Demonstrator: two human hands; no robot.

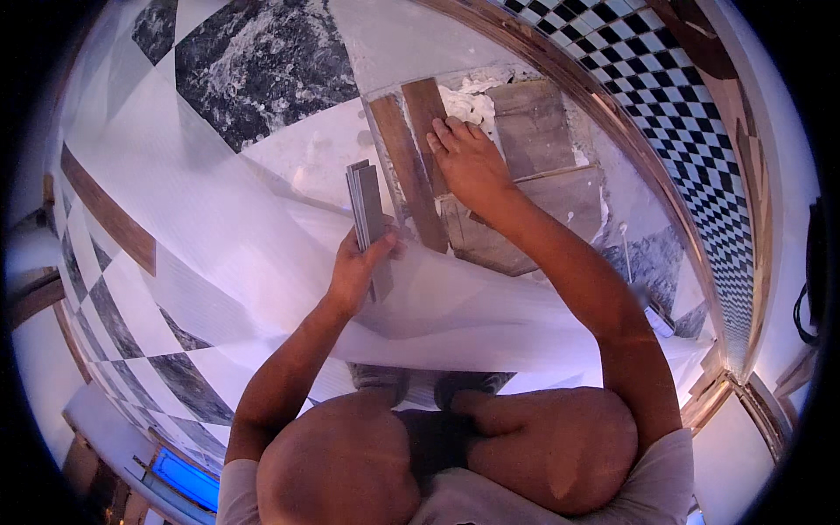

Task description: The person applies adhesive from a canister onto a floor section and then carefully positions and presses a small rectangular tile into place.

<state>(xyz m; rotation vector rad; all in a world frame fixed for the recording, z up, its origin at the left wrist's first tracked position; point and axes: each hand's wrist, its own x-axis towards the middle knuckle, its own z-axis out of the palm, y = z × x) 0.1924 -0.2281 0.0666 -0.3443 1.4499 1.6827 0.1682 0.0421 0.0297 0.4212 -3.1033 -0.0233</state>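
Note:
My left hand (354, 273) grips a small stack of thin grey strips (368, 199), held upright on edge above the white sheet. My right hand (474, 164) lies with its fingers stretched out on a brown wood-look strip (423, 101) on the floor. Alongside it, to the left, lies a second wood-look strip (408, 175). White paste (470, 103) is smeared just beyond my right fingertips. Right of the strips is a rough, brownish-grey patch of bare floor (535, 131).
A translucent white sheet (262, 262) covers much of the floor before me, with a loose brown plank (114, 214) on the left. A dark marbled tile (267, 70) lies at the far left. Black-and-white checkered mosaic (691, 114) runs along the right beyond a wooden edge (604, 101).

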